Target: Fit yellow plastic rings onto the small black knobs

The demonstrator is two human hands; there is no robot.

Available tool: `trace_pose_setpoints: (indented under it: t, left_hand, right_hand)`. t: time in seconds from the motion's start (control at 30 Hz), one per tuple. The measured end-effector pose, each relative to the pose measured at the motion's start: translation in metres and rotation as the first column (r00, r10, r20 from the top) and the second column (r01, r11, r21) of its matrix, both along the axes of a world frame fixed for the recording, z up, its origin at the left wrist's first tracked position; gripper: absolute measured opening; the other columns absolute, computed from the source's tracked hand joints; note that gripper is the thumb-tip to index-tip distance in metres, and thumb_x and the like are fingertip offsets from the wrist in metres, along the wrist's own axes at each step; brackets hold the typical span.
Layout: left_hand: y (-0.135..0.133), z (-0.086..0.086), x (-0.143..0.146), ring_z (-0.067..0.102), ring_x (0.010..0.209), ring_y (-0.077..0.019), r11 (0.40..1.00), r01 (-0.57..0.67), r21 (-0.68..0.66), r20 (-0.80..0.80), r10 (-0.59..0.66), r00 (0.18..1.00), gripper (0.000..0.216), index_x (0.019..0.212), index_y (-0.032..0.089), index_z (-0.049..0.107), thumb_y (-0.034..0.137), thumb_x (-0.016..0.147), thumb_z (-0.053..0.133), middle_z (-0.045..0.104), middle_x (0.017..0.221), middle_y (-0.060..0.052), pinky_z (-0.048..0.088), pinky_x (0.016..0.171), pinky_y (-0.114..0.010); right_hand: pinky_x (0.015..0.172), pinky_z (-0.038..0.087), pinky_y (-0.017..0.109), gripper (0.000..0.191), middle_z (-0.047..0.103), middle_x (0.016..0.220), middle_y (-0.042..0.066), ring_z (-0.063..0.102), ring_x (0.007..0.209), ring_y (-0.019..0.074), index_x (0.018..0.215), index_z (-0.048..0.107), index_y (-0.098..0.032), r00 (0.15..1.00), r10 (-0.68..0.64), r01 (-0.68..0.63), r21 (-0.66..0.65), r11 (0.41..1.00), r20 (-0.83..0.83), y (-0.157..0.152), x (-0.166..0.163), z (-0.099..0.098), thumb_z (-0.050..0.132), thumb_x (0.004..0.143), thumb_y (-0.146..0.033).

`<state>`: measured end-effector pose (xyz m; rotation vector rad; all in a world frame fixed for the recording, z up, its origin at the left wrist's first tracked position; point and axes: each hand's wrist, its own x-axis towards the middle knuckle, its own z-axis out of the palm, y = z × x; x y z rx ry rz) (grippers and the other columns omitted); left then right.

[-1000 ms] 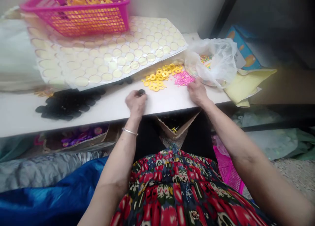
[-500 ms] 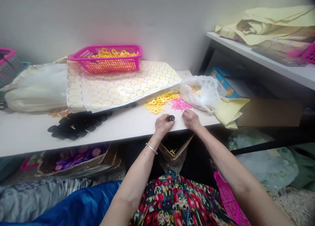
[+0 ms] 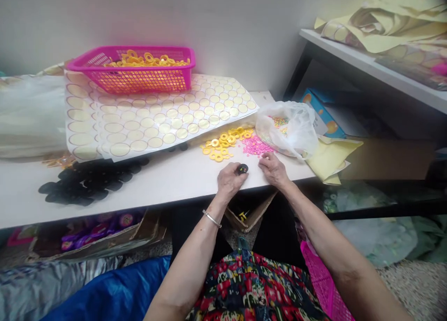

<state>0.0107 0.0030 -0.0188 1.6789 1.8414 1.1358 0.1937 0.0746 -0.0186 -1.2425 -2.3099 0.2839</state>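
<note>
My left hand (image 3: 228,179) is closed around a small round black piece (image 3: 242,169) with tiny coloured spots on its top face. To its right, my right hand (image 3: 274,171) rests at the near edge of a pile of small pink beads (image 3: 256,146), with thumb and fingertips pinched together. Whatever those fingertips may hold is too small to make out. Beyond my left hand lie loose yellow rings (image 3: 220,146). An open white plastic bag (image 3: 296,134) with small multicoloured beads inside stands behind my right hand.
A pink basket (image 3: 139,81) of yellow rings sits on sticker sheets (image 3: 157,125). Black flat pieces (image 3: 87,183) are heaped at the left. Under the table (image 3: 167,181) are a cardboard box (image 3: 249,223) between my knees and another holding purple items. A shelf (image 3: 377,69) juts in at right.
The view has shifted a little, so the basket and black heap appear farther left. My left hand still holds the black piece; my right fingers have shifted slightly at the beads.
</note>
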Motion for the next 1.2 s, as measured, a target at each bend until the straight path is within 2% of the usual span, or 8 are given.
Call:
trace_pose_setpoints:
  t: [0.1,0.33,0.47,0.57,0.8,1.0,1.1,1.2]
  left_hand:
    - [0.000,0.000,0.000,0.051,0.068,-0.0119,1.000,0.013,0.006,-0.001,-0.013,1.000,0.024,0.088,0.021,0.064,0.032,0.067,0.063,0.058,0.075,0.002,0.039,0.063,-0.023]
    - [0.001,0.001,0.002,0.048,0.063,-0.0098,1.000,0.013,0.005,0.006,-0.013,1.000,0.017,0.078,0.021,0.063,0.036,0.069,0.062,0.053,0.068,0.003,0.036,0.058,-0.022]
    - [0.001,0.003,0.002,0.048,0.063,-0.0098,1.000,0.012,-0.021,-0.021,-0.012,1.000,0.011,0.076,0.022,0.062,0.029,0.069,0.060,0.053,0.067,0.004,0.036,0.059,-0.021]
    - [0.000,0.004,0.001,0.048,0.065,-0.0102,0.999,0.022,-0.034,-0.030,-0.023,0.999,0.011,0.078,0.022,0.062,0.027,0.069,0.058,0.054,0.069,0.004,0.037,0.061,-0.021]
    - [0.000,0.004,0.001,0.048,0.065,-0.0105,1.000,0.021,-0.022,-0.037,-0.022,0.999,0.010,0.076,0.021,0.061,0.029,0.070,0.059,0.053,0.069,0.004,0.036,0.059,-0.022]
    - [-0.002,0.005,0.002,0.048,0.064,-0.0096,1.000,0.022,-0.003,-0.024,-0.022,0.999,0.014,0.079,0.022,0.062,0.033,0.073,0.057,0.054,0.069,0.003,0.034,0.058,-0.021]
    - [-0.002,0.003,0.003,0.048,0.062,-0.0092,1.000,-0.002,0.006,-0.020,0.002,1.000,0.014,0.076,0.021,0.062,0.033,0.071,0.060,0.054,0.069,0.004,0.034,0.057,-0.022]
    - [-0.002,0.002,0.003,0.049,0.062,-0.0096,1.000,-0.011,0.011,-0.012,0.011,1.000,0.012,0.077,0.021,0.064,0.030,0.069,0.062,0.055,0.068,0.003,0.035,0.058,-0.022]
  right_hand:
    - [0.080,0.038,0.036,0.018,0.053,0.105,0.011,0.045,0.094,0.0235,0.074,0.061,-0.017,0.998,-0.015,0.009,0.094,0.995,0.066,-0.007,-0.008,0.007,0.045,0.081,-0.017]
    - [0.082,0.041,0.036,0.010,0.054,0.099,0.008,0.048,0.095,0.0213,0.075,0.058,-0.019,0.942,0.105,-0.083,0.082,0.993,-0.320,-0.024,-0.041,0.023,0.050,0.079,-0.015]
    - [0.079,0.041,0.037,0.010,0.056,0.091,0.007,0.048,0.090,0.0212,0.072,0.058,-0.019,0.934,0.191,-0.175,0.079,0.981,-0.302,-0.026,-0.054,0.028,0.052,0.077,-0.013]
    - [0.077,0.041,0.036,0.012,0.057,0.089,0.007,0.048,0.086,0.0211,0.070,0.058,-0.018,0.947,0.185,-0.170,0.079,0.982,-0.262,-0.026,-0.058,0.028,0.051,0.077,-0.011]
    - [0.076,0.040,0.035,0.014,0.059,0.087,0.006,0.047,0.084,0.0200,0.068,0.061,-0.018,0.964,0.131,-0.146,-0.048,0.988,-0.232,-0.028,-0.056,0.031,0.052,0.076,-0.011]
    - [0.070,0.041,0.029,0.011,0.061,0.077,0.003,0.054,0.076,0.0157,0.068,0.063,-0.016,0.906,0.127,-0.251,-0.272,0.929,-0.404,-0.001,-0.058,0.045,0.057,0.074,-0.024]
    - [0.064,0.039,0.025,0.014,0.061,0.068,0.003,0.054,0.067,0.0135,0.068,0.064,-0.013,0.945,0.113,-0.227,-0.367,0.902,-0.307,0.023,-0.076,0.046,0.054,0.073,-0.021]
    - [0.065,0.038,0.024,0.016,0.063,0.073,0.004,0.055,0.072,0.0149,0.073,0.066,-0.013,0.984,0.172,-0.179,-0.329,0.927,-0.050,0.043,-0.102,0.042,0.052,0.074,-0.020]
